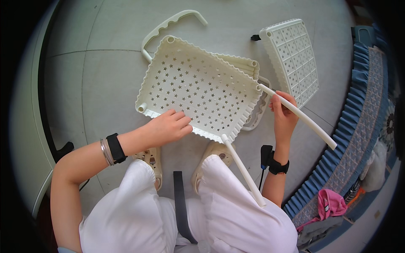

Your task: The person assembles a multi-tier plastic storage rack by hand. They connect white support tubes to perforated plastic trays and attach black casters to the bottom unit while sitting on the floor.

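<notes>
So we've got a white basket point(200, 134) with a star-punched base, sitting at a slant out past our feet with its open side towards us. Our left hand point(166, 126) is on its near long rim, fingers curled in with no real gap, and it looks like they've got hold of the edge. We can't see the thumb. Our guess is that this grip is there to stop the basket swinging round, since it doesn't seem to sit flat.

Our right hand point(284, 113) has its fingers pinched around a long white tube point(304, 116), close to the end by the basket's right corner. Holding it that near the end probably gives us better control there, while the long part just sticks out past the hand. We can't tell whether that end is inside the corner socket or only touching it.

A second white tube point(243, 170) meets the near corner and slants back over our right leg. The lower white tray point(240, 62) peeks out behind the basket, likely part of why it's tilted. A curved white rail point(183, 14) lies on the floor beyond, and another star-holed tray point(291, 59) is propped at an angle to the right, with a black caster point(255, 38) by its corner.
</notes>
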The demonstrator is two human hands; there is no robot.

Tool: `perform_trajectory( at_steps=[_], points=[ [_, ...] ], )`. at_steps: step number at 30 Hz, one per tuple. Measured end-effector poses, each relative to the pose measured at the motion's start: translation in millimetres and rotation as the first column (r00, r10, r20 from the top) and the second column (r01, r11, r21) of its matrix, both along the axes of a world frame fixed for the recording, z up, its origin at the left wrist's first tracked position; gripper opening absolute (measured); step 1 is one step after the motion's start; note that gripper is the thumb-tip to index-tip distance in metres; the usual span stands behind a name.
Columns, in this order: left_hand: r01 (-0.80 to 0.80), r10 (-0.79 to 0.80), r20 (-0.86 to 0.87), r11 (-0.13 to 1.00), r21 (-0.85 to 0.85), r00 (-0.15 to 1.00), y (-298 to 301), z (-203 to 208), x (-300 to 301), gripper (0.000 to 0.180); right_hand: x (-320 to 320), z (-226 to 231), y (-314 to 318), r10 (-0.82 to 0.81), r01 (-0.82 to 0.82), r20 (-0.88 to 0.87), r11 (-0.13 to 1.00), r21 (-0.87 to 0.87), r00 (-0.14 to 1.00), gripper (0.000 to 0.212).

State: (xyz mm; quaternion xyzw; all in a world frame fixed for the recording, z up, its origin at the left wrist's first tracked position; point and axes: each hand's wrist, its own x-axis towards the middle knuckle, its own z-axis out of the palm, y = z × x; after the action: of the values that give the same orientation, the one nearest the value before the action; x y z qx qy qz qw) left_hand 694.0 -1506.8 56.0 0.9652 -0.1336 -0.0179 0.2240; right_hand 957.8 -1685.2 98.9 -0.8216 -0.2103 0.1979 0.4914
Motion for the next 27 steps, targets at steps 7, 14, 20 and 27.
perform_trajectory(
  at_steps=[7, 14, 20, 27],
  points=[
    [-0.002, 0.001, -0.04, 0.999, -0.036, 0.999, 0, -3, 1, 0.018, 4, -3, 5, 0.064, -0.056, 0.08, 0.994, -0.092, 0.995, 0.011],
    [0.005, -0.008, -0.059, 0.998, -0.058, 0.998, 9, -1, 9, 0.019, 12, 6, 19, 0.243, -0.201, 0.215, 0.959, -0.202, 0.946, 0.01],
    [0.008, -0.015, -0.08, 0.997, -0.081, 0.997, 7, -1, 8, 0.022, 15, 5, 21, 0.262, -0.222, 0.167, 0.949, -0.226, 0.951, 0.011],
    [0.027, -0.036, -0.089, 0.995, -0.101, 0.995, 2, -5, 3, 0.019, 26, -17, 21, 0.313, -0.275, 0.13, 0.929, -0.247, 0.941, 0.013]
  ],
)
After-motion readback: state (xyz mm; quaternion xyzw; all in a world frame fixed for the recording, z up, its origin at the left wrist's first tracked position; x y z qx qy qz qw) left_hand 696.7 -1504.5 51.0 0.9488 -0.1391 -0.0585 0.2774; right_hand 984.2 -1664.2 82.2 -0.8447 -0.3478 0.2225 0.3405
